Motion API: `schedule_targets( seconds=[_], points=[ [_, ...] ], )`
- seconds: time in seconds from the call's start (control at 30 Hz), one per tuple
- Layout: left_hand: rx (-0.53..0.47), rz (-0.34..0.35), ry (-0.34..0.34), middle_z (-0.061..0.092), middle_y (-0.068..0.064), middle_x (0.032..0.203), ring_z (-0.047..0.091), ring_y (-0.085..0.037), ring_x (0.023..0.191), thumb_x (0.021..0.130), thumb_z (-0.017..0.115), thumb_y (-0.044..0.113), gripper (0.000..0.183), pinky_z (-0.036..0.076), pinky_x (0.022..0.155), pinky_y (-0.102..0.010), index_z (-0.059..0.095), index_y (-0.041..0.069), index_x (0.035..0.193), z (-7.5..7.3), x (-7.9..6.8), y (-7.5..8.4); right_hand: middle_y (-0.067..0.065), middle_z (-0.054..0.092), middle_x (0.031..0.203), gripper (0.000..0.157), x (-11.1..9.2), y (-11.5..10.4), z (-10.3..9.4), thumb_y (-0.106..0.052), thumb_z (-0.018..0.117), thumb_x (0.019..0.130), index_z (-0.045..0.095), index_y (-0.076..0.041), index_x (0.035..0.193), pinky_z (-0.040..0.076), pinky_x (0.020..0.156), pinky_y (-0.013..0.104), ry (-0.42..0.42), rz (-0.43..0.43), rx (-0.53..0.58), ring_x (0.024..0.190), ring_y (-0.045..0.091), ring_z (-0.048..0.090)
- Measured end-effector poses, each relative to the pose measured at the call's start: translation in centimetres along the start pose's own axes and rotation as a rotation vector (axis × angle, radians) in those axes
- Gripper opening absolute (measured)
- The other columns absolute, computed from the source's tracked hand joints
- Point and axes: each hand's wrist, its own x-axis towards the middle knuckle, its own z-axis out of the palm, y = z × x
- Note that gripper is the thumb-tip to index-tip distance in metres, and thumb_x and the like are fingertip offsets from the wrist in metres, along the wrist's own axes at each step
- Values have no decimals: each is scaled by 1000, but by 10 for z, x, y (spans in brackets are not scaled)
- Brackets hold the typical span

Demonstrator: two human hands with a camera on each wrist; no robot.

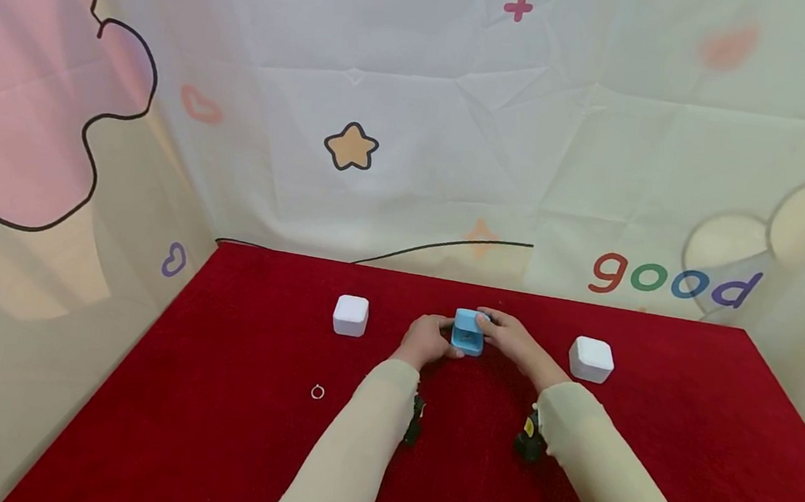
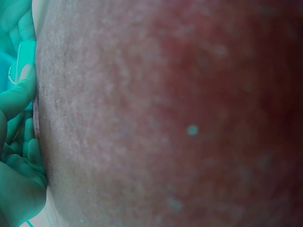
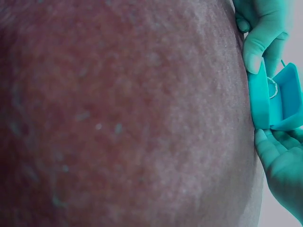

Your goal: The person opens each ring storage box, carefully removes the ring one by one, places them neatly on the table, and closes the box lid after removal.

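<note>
A light-blue ring box (image 1: 467,343) stands with its hinged lid raised at the far middle of the red-covered table. My left hand (image 1: 425,342) grips its base from the left, the thumb pressed to the lower front. At the upper right, my right hand (image 1: 510,337) holds the lid with thumb and fingers. A thin ring (image 3: 273,88) sits upright inside the box, as the right wrist view shows. Another ring (image 1: 317,392), slim and silvery, lies on the cloth left of my left forearm.
One white rounded box (image 1: 351,316) stands left of my hands, and a second white box (image 1: 591,360) stands to the right. The red cloth (image 1: 226,397) ends against a printed curtain (image 1: 414,160) at the back.
</note>
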Motion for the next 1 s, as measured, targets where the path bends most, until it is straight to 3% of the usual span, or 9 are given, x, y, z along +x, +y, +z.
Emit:
schedule_targets(
  seconds=[0.6,1.0],
  points=[
    [-25,-6,7,67,-10,140,61,-26,129,86,83,13,59,51,110,-40,63,9,141,1,2,-2,36,25,162,63,1,-5,-1,-28,34,112,19,14,157,33,123,56,-8,13,4,150,50,32],
    [-25,1,9,68,-10,139,62,-26,129,84,84,13,60,52,109,-39,63,9,141,1,3,-4,35,26,162,64,7,-7,-4,-30,34,113,20,15,156,35,123,55,-8,66,33,150,49,34]
  ],
)
